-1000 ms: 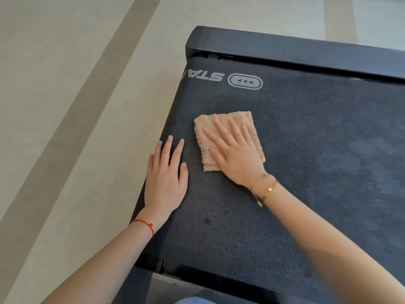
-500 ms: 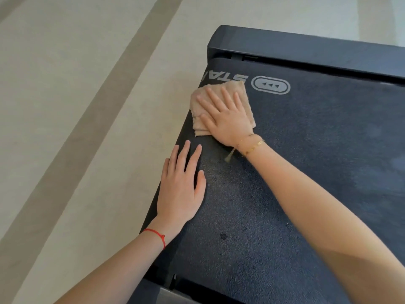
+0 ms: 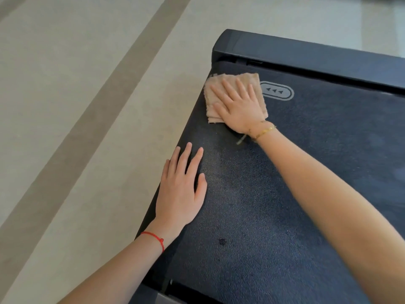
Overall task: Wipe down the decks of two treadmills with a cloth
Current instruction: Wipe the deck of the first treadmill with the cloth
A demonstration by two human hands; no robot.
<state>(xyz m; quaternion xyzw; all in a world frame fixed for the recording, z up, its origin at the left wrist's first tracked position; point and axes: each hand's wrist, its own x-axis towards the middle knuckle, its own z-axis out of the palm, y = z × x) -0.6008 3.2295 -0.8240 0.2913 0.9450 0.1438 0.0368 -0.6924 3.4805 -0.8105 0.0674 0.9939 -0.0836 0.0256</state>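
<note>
I keep my right hand [image 3: 238, 106], fingers [image 3: 229, 87] spread flat on the cloth [image 3: 213, 115], pressing evenly toward the deck [image 3: 306, 172] corner at 11 o'clock, left hand [image 3: 180, 191] flat, fingers together, bracing.

Floor [image 3: 65, 106]: pale beige, lying left of the hands and beyond them. Band [image 3: 105, 102]: darker taupe, running diagonally across the floor, well left of both hands. A second, fainter stripe [image 3: 13, 5] crosses the far-left corner.

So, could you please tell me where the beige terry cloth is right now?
The beige terry cloth lies flat under the right hand at the far left corner of the black treadmill deck, just left of the oval arrow logo.
</note>
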